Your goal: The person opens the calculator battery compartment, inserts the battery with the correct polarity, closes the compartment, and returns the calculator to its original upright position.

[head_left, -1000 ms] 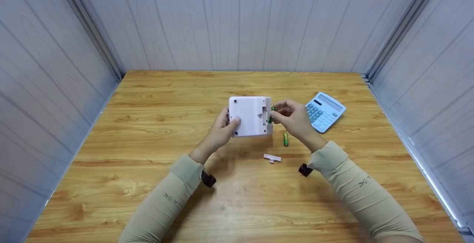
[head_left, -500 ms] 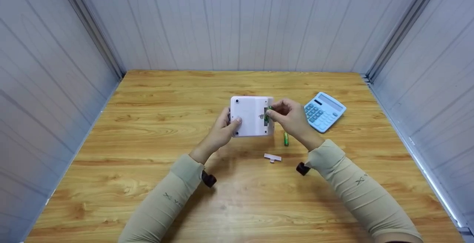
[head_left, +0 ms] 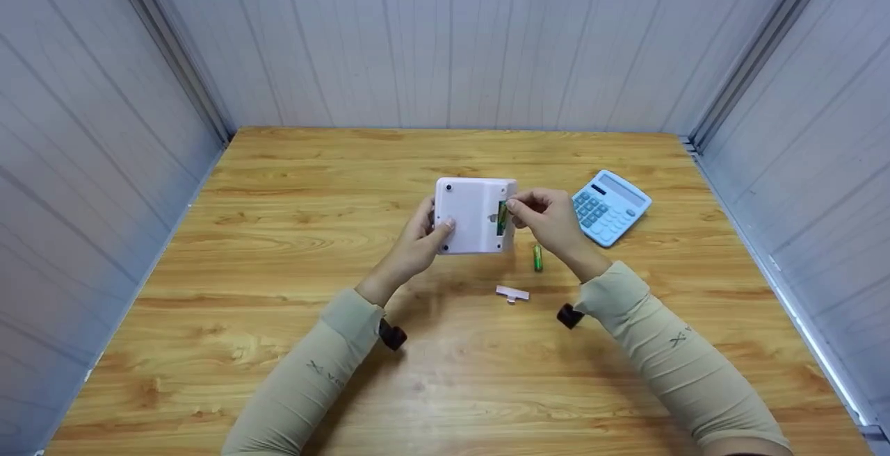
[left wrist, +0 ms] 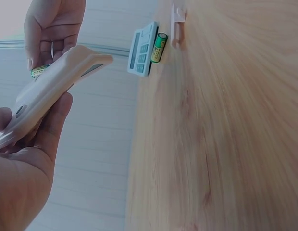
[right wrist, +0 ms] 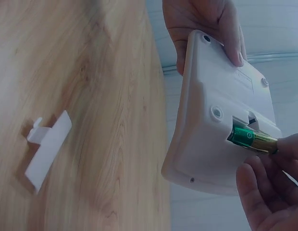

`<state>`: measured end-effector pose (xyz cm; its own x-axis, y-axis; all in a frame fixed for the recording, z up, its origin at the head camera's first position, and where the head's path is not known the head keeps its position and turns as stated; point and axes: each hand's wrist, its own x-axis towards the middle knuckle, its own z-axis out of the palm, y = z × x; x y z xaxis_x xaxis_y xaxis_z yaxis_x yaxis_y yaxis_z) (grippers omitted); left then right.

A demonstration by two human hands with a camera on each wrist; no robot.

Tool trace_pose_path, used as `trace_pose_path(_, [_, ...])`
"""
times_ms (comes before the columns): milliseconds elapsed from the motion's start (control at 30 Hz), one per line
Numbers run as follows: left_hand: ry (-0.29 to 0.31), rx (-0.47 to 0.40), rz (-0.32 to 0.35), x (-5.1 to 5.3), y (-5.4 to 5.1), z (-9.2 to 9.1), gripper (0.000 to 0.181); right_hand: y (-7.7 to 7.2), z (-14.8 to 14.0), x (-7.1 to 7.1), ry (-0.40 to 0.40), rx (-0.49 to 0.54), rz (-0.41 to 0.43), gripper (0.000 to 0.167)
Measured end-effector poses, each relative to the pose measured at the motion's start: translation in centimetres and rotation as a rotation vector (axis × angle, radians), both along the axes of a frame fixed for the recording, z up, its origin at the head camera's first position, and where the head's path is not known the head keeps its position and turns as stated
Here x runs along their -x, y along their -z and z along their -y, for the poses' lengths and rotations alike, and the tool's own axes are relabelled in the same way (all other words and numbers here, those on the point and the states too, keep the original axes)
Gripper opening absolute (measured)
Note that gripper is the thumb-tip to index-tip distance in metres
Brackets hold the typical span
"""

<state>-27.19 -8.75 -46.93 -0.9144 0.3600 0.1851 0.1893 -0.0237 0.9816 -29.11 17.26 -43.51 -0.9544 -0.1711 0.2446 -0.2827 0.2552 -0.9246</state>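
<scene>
Above a wood-grain table (head_left: 208, 289), a person's left hand (head_left: 417, 237) holds up a white device (head_left: 467, 216), its back turned toward the head camera; the left thumb lies on that back, the other left fingers curled behind the edge; the bay (right wrist: 253, 118) sits uncovered at the side away from the left fingers; the right hand (head_left: 553, 223) is nearly closed, thumb and forefinger together, pinching the gold end of a battery (right wrist: 247, 137), the remaining fingers curled in; the battery's green end is inside the bay, its gold end at the right fingertips; a loose battery (head_left: 537, 258) rests on the table, on the person's side of the right fingers; the T-shaped cover (head_left: 512, 294) lies nearer the person; a blue calculator (head_left: 610, 208), keys up, lies right of the right fingers; tan sleeves (head_left: 313, 379) cover both forearms.
</scene>
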Motion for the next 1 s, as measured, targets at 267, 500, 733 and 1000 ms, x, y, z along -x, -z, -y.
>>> trace_pose_path(267, [-0.016,-0.005,0.001,-0.18,-0.06,-0.03,0.052,0.04,-0.47,0.24,0.052,-0.024,0.168,0.037])
trace_pose_path(500, [-0.018,-0.011,-0.007,-0.36,-0.11,-0.04,0.054,0.18,-0.72,0.68,0.027,-0.017,0.343,0.056])
trace_pose_path(733, [-0.012,-0.001,0.006,-0.28,0.06,0.0,0.054,0.13,-0.48,0.52,0.023,0.018,0.373,0.054])
trace_pose_path(1000, [0.016,0.01,0.001,-0.14,0.3,0.35,0.055,0.59,-0.13,0.39,0.047,-0.035,0.26,0.047])
